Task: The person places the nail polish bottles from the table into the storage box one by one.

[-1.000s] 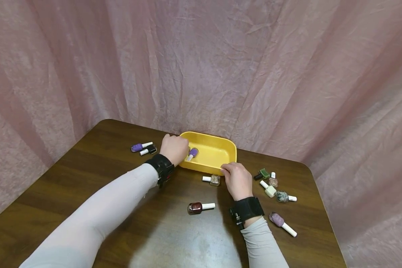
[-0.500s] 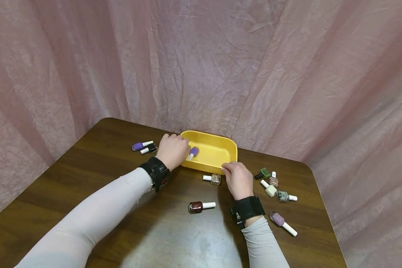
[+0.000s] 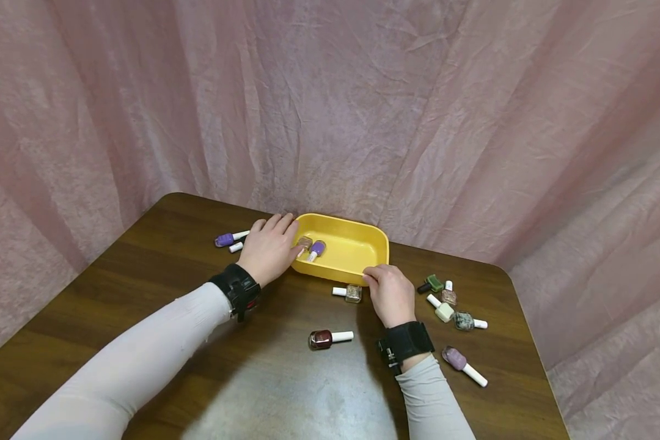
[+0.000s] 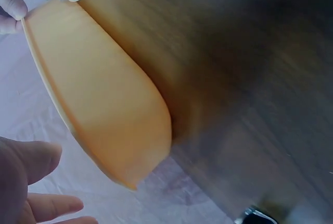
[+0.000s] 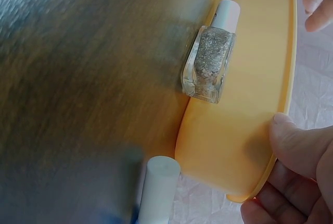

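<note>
A yellow plastic tray (image 3: 363,238) stands at the table's far side. Two nail polish bottles lie in its left end: a purple one (image 3: 318,247) and a brownish glittery one (image 3: 305,242). My left hand (image 3: 271,247) is just left of the tray, fingers spread; the left wrist view shows its thumb (image 4: 39,159) apart from the rim. My right hand (image 3: 392,293) pinches the tray's near right rim, thumb on the outside in the right wrist view. Beside that hand a gold glitter nail polish (image 3: 354,294) lies against the tray's front wall.
A dark red nail polish (image 3: 321,340) lies nearer on the brown table (image 3: 198,342). At right are green (image 3: 434,283), pink glitter (image 3: 448,297), pale green (image 3: 444,312), speckled (image 3: 464,321) and lilac (image 3: 454,358) bottles. A purple bottle (image 3: 223,240) and a partly hidden one lie left.
My left hand has let go of the tray's left end and moved left, its fingers spreading. The glittery bottle inside has come into view. My right hand keeps its grip.
</note>
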`<state>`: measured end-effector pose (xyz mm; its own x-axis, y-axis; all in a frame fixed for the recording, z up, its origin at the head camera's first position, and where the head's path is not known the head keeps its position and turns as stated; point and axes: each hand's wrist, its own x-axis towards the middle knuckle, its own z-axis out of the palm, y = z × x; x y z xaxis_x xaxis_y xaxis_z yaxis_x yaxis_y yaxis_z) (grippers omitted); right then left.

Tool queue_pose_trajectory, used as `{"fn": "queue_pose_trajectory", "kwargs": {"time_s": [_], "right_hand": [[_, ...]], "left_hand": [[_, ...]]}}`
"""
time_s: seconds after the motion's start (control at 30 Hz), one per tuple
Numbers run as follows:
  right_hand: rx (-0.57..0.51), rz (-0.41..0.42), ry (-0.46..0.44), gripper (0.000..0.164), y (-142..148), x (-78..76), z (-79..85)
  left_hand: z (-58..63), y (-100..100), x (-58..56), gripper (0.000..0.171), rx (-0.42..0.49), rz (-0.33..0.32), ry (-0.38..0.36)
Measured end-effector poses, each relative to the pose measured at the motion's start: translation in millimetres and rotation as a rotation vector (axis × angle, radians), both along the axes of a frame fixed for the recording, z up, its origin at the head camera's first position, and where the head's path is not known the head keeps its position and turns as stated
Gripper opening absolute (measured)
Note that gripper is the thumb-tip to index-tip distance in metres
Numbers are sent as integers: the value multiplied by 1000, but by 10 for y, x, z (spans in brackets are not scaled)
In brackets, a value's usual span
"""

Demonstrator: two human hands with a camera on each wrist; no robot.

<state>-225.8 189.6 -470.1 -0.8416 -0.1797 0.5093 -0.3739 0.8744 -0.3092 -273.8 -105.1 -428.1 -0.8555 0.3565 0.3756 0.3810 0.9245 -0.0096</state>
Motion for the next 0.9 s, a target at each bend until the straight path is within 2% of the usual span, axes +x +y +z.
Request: {"fn": "queue_pose_trajectory", "kwargs": {"time_s": [0.17, 0.4, 0.7, 0.9], "right_hand": [[-1, 4, 9, 4, 4, 7, -5], [0, 2, 7, 4, 7, 11, -4], [-1, 0, 0, 5, 3, 12, 0], [-7, 2, -1, 5, 10, 36, 8]], "left_hand": [[-38, -114, 34, 71, -14, -4, -24], [-87, -244, 85, 72, -13, -25, 23], [-111, -372, 111, 75, -36, 18, -13], [-143, -458, 116, 76, -28, 24, -29]]}}
